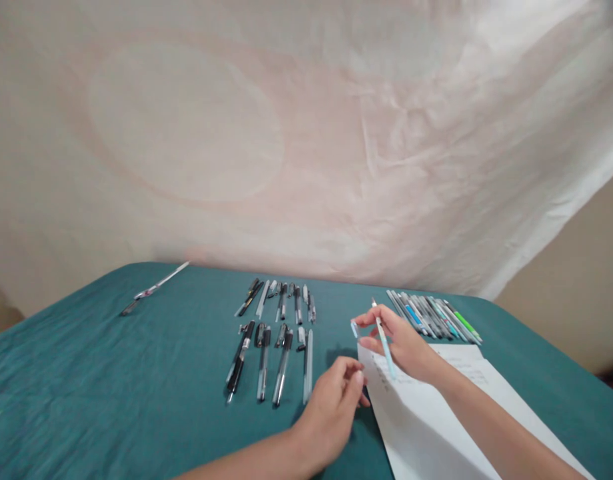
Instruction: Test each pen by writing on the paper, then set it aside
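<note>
My right hand is raised over the left part of a written sheet of paper. A slim pen with a light blue end lies across its fingers, dark tip pointing up. At its fingertips is a small clear and bluish pen cap. My left hand hovers by the sheet's left edge, fingers loosely curled and a little apart, with nothing visible in them. Left of it lie two rows of pens with caps beside them, among them a clear-barrelled pen and a black pen.
Another sheet lies partly under the written one. Behind my right hand, several grey, blue and green pens lie side by side. At the far left, one long pale pen rests on the green tablecloth. A pale curtain hangs behind the table.
</note>
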`<state>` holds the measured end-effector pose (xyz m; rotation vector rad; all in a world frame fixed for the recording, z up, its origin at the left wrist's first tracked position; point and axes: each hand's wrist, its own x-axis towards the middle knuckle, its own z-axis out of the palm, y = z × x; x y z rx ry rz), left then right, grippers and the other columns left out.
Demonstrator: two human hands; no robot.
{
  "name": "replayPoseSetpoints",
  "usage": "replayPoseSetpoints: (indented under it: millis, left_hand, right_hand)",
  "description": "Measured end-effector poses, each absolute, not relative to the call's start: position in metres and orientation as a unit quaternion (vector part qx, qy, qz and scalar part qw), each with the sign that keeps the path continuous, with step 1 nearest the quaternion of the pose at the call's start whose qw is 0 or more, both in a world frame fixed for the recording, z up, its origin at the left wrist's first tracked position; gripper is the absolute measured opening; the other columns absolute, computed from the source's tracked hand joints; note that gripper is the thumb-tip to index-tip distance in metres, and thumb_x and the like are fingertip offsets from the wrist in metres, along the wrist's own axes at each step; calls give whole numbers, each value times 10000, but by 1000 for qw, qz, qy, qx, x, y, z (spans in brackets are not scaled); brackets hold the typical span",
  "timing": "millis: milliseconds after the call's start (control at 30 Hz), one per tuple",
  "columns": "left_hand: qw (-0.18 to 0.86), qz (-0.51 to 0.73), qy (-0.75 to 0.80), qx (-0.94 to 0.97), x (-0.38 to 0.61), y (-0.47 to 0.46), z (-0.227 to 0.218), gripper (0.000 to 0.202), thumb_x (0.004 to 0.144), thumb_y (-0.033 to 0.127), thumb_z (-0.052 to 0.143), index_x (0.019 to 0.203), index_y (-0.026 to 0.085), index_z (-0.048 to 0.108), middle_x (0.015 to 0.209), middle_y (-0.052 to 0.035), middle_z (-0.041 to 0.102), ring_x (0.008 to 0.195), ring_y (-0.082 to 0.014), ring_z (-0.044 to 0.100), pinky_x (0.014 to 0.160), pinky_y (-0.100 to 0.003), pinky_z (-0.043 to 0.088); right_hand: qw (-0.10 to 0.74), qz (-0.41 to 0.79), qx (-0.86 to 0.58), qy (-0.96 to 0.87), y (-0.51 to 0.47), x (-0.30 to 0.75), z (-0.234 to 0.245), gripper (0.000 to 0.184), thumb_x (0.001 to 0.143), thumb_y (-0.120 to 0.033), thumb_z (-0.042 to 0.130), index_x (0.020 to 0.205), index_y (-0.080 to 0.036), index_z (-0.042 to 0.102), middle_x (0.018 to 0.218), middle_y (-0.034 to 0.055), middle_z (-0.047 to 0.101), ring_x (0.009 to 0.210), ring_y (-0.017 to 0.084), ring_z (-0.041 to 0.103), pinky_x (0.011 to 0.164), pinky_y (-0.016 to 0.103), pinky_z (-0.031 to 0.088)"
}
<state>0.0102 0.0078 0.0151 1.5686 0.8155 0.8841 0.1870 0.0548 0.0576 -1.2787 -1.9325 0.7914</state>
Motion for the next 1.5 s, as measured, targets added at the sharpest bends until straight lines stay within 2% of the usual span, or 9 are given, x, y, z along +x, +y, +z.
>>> replayPoseSetpoints:
  millis: [133,333,467,633,733,900,1033,1233,1500]
  left_hand:
    - [618,425,342,567,15,13,12,288,900,367,363,1058,137,434,884,-61,564,720,-145,574,636,-266,446]
    - [642,466,322,516,16,17,6,261,818,274,538,1025,151,438,894,-66,565,811,-165,560,707,-280,446]
    - [658,481,314,487,14,19,8,268,816,270,550,1036,154,451,839,-45,585,761,-149,562,695,-268,436]
    - [669,486,346,444,14,21,10,258,821,306,555,1004,139,484,851,-58,614,730,-137,567,682,-260,434]
    - [679,495,340,422,15,20,9,262,827,313,552,1006,137,477,857,-61,613,733,-134,569,693,-270,446]
    - [685,502,338,405,17,19,8,256,830,317,556,986,130,476,844,-63,611,734,-133,568,706,-284,460]
    - [688,498,333,409,16,18,8,249,836,322,550,983,135,477,849,-59,612,743,-135,571,720,-292,465]
    - [695,491,318,418,16,16,9,224,844,325,541,954,138,485,829,-45,610,741,-128,559,724,-283,464]
    - [718,481,295,408,16,15,9,225,802,308,599,910,145,487,819,-40,612,772,-138,564,746,-289,460]
  right_hand:
    - [327,267,-483,-767,13,187,55,231,763,-199,599,946,-218,459,1086,62,588,950,185,564,824,346,437]
    - [352,158,-422,-820,3,174,32,200,790,-138,560,937,-238,468,1085,59,588,1000,182,532,868,354,420]
    - [376,107,-409,-825,1,177,22,351,811,-249,556,1138,-222,430,1161,103,540,1068,221,488,896,391,402]
    - [401,44,-358,-842,-11,183,15,383,916,-351,297,1189,-169,496,864,96,554,759,192,544,622,326,450]
    - [417,-25,-305,-856,-14,180,15,316,897,-269,349,1112,-141,541,730,68,547,615,162,505,514,284,399]
    - [434,-66,-251,-863,-12,175,19,138,824,-157,457,948,-149,518,689,60,576,595,153,514,504,268,405]
    - [426,-78,-265,-861,-9,174,19,137,781,-106,502,907,-160,513,689,51,589,609,148,536,521,263,427]
    - [394,-121,-274,-869,-7,175,17,140,765,-99,551,890,-160,539,714,52,612,615,138,550,530,258,443]
    - [351,-160,-277,-880,-7,177,10,254,795,-122,537,1048,-111,561,814,93,642,687,157,579,564,287,474]
